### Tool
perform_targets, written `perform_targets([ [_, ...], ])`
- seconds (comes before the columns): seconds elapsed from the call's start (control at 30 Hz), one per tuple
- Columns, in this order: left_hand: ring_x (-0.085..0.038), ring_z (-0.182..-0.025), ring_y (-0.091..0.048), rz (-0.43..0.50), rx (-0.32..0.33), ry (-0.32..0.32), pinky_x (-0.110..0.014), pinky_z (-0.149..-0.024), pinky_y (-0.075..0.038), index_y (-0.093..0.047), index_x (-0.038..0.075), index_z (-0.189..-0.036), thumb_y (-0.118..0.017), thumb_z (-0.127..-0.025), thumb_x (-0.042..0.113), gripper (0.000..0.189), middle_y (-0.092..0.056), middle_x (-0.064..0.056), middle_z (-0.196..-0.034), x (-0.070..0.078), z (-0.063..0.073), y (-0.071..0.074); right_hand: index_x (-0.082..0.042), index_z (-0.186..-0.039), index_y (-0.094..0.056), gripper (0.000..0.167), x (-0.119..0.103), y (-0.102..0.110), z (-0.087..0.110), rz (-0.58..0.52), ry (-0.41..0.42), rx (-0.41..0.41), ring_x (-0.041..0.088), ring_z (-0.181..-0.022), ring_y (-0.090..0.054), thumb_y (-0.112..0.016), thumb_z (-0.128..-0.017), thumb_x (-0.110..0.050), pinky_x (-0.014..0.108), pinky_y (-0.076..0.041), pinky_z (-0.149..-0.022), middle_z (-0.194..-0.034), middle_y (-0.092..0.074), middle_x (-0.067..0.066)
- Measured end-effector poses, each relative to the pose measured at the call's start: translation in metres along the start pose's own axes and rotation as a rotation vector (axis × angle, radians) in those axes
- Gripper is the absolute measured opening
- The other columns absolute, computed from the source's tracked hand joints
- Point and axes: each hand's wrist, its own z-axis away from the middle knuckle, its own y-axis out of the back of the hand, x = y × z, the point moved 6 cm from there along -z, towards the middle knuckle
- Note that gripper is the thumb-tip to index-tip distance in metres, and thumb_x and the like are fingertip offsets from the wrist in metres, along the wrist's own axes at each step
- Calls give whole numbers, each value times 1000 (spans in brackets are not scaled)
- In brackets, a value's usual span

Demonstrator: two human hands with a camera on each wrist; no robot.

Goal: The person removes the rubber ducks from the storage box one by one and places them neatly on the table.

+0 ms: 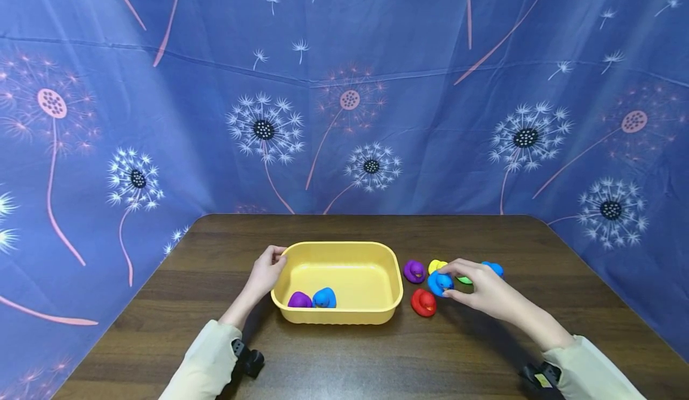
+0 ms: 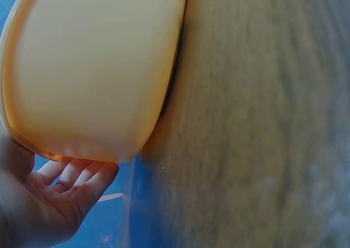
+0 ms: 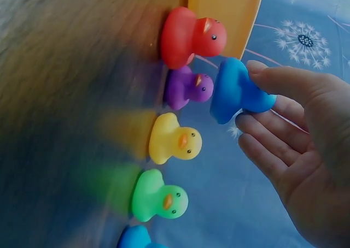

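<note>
My right hand [image 1: 487, 289] pinches a blue rubber duck [image 3: 235, 92] between thumb and fingers, and in the right wrist view it is held up off the table. Close by stand a red duck [image 1: 423, 302], a purple duck [image 1: 414, 271], a yellow duck [image 3: 174, 140] and a green duck [image 3: 158, 196]. Another blue duck [image 1: 494, 269] is partly hidden behind the hand. At the upper left rim of a yellow plastic basin [image 1: 336, 316], my left hand [image 1: 267, 271] holds the edge. Inside the basin, a purple duck [image 1: 299, 300] and a blue duck [image 1: 325, 298] sit against the near wall.
The basin stands on a dark wooden table [image 1: 344, 358], left of the loose ducks. A blue cloth [image 1: 344, 41] with a dandelion print hangs behind the table's far edge. Each wrist wears a small black camera [image 1: 247, 359].
</note>
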Motion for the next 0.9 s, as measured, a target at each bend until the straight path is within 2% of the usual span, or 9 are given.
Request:
perform_targets([
  [0.33,-24,-87,-57,-22,9,-22,-27,-72,-45,-57,-3,-112,-52,-92,8,23,-62,-16,-94,-1,-1,0,-8,-103,-65,41,3,-3,7,-7,-7,-32,8,-81,-62,-82,-65,-8,32,-53,-68,-92,-65,-5],
  [0.6,-23,-88,-57,-21,7,0,-25,-73,-45,-57,-2,-112,-52,-93,9,23,-61,-15,-95,-2,1,0,-8,-102,-64,41,6,-6,13,-21,1,-69,8,-80,-63,-82,-65,-5,29,-52,-70,-90,-65,-5],
  [0.9,-23,-89,-57,-13,3,0,-26,-73,-44,-57,-2,-113,-52,-93,9,23,-61,-15,-95,0,1,1,-11,-101,-63,35,12,-8,22,-64,-71,-161,6,-83,-63,-78,-70,-7,27,-52,-71,-94,-66,-4],
])
